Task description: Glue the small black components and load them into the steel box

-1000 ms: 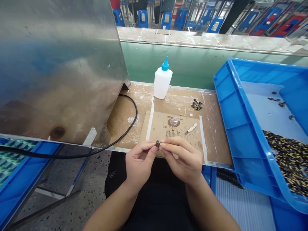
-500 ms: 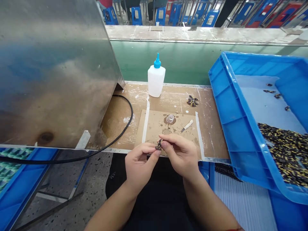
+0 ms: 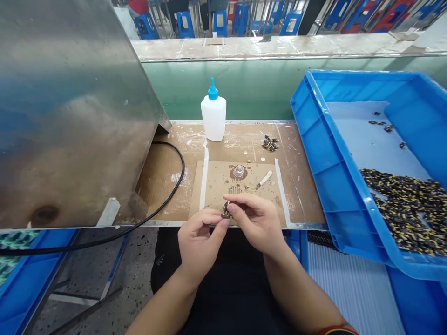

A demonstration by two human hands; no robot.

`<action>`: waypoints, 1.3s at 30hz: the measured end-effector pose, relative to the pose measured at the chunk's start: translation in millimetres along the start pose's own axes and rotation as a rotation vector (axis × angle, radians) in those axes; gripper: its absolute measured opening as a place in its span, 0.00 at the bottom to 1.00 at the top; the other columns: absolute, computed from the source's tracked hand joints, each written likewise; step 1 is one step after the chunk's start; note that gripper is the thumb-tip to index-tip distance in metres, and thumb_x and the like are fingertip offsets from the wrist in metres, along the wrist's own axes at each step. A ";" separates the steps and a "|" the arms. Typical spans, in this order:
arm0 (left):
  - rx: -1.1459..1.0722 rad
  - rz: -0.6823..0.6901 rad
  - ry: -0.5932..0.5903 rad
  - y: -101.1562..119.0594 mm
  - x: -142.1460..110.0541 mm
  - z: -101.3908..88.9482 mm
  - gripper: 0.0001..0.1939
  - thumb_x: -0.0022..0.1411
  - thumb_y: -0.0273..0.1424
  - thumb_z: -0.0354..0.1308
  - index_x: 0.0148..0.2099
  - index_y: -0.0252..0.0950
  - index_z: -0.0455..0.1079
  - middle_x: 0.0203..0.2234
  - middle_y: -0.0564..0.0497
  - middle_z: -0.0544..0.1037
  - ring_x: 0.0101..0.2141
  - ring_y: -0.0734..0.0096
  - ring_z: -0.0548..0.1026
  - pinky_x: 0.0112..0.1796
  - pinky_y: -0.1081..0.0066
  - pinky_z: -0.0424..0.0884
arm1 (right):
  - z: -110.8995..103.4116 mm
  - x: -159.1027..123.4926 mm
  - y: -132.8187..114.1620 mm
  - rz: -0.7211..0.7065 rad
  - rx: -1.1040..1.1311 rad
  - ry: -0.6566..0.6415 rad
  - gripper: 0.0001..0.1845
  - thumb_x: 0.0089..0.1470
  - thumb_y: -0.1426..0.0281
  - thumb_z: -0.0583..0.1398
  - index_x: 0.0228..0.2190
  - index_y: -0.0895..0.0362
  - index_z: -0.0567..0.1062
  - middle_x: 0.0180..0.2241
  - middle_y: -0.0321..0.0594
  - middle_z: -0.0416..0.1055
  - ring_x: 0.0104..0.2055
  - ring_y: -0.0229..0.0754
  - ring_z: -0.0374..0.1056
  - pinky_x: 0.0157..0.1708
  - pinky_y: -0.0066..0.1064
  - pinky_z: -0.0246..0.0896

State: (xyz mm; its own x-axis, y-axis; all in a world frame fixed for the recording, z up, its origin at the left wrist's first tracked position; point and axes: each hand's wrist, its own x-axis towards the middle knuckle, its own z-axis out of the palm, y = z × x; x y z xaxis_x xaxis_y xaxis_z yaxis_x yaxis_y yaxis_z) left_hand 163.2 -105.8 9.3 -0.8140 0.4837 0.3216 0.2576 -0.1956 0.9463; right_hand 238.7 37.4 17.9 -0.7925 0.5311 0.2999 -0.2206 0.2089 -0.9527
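Note:
Between the fingertips of both hands is a small dark figure-like part (image 3: 226,210), partly covered by the fingers. My left hand (image 3: 200,239) pinches its lower end between thumb and forefinger. Thumb and forefinger of my right hand (image 3: 256,221) close on its upper side. Just beyond the hands, a cardboard sheet (image 3: 216,186) carries a small clear cup (image 3: 239,171) standing on a wet stain. To its right lies a short tool with a white-wrapped handle and dark tip (image 3: 264,179). A pile of small black and yellow parts (image 3: 270,143) lies farther back.
A white squeeze bottle (image 3: 213,116) with a blue nozzle stands at the back of the bench. On the right, a large blue crate (image 3: 324,163) holds many black and yellow parts. A metal housing (image 3: 70,116) and a black cable (image 3: 174,186) occupy the left.
The camera view has shifted, so the bench and crate sit farther left in the picture. Both hands keep hold of the small part, which now looks more upright.

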 end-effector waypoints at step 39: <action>0.424 0.492 -0.036 -0.9 9.7 -10.1 0.12 0.66 0.19 0.67 0.46 0.41 0.78 0.37 0.50 0.82 0.40 0.66 0.83 0.42 0.65 0.84 | -12.6 6.7 -16.3 -0.036 -0.055 -0.119 0.06 0.68 0.70 0.67 0.45 0.51 0.85 0.38 0.39 0.84 0.38 0.42 0.80 0.39 0.34 0.78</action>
State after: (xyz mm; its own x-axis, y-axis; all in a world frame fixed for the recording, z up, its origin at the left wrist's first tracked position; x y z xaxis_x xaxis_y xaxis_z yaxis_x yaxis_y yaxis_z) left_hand 149.8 -109.6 11.2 -0.5328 0.4534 0.7146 0.7848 -0.0514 0.6177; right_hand 244.1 47.9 36.0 -0.8472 0.4220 0.3228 -0.2213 0.2721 -0.9365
